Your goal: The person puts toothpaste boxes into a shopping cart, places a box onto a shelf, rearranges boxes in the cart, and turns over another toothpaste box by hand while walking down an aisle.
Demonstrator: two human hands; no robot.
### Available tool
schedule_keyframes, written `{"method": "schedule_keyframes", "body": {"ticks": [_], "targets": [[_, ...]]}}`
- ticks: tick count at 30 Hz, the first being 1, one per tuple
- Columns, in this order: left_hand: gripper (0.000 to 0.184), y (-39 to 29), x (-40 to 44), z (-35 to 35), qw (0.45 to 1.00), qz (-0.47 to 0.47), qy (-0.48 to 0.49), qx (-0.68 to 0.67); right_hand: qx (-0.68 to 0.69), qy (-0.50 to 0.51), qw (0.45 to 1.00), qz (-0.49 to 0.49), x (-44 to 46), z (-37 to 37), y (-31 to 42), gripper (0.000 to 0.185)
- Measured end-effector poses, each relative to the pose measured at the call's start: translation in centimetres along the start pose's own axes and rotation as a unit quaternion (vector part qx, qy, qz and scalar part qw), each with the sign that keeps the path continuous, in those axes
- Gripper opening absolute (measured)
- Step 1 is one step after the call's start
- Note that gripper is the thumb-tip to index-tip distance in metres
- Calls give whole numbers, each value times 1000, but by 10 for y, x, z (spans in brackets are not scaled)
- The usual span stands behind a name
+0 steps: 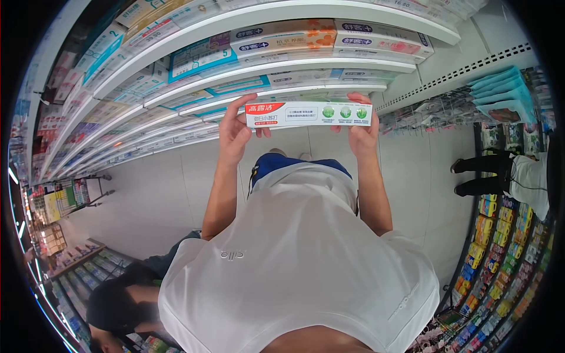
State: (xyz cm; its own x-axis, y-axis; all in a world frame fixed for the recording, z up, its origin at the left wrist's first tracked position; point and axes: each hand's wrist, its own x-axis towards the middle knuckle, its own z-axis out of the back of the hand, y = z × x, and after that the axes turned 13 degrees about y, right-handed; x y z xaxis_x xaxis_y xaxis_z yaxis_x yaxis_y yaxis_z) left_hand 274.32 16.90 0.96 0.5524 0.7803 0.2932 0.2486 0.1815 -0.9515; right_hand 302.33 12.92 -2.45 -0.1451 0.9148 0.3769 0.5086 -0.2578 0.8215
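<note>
A long white toothpaste box [309, 115] with a red label corner and green round pictures is held level in front of my chest. My left hand [236, 126] grips its left end, thumb in front and fingers behind. At the opposite end my right hand [360, 126] pinches the box, its fingers partly hidden behind it. Just beyond the box are the white store shelves [282, 70], stocked with more boxes such as a white and orange toothpaste box [283, 35].
Blue-green packets [500, 94] hang on hooks at the right. Another person [521, 179] stands on the right, and a person in dark clothing [126, 300] is close at my lower left. Curved shelves of colourful goods [494, 247] line the right; a rack [62, 203] stands left.
</note>
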Motion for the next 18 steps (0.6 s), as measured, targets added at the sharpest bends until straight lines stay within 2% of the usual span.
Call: {"method": "schedule_keyframes", "body": {"ticks": [18], "targets": [[76, -4, -9, 0, 1000, 4, -7, -2, 30, -14, 999, 4, 2, -13, 1, 62]]}}
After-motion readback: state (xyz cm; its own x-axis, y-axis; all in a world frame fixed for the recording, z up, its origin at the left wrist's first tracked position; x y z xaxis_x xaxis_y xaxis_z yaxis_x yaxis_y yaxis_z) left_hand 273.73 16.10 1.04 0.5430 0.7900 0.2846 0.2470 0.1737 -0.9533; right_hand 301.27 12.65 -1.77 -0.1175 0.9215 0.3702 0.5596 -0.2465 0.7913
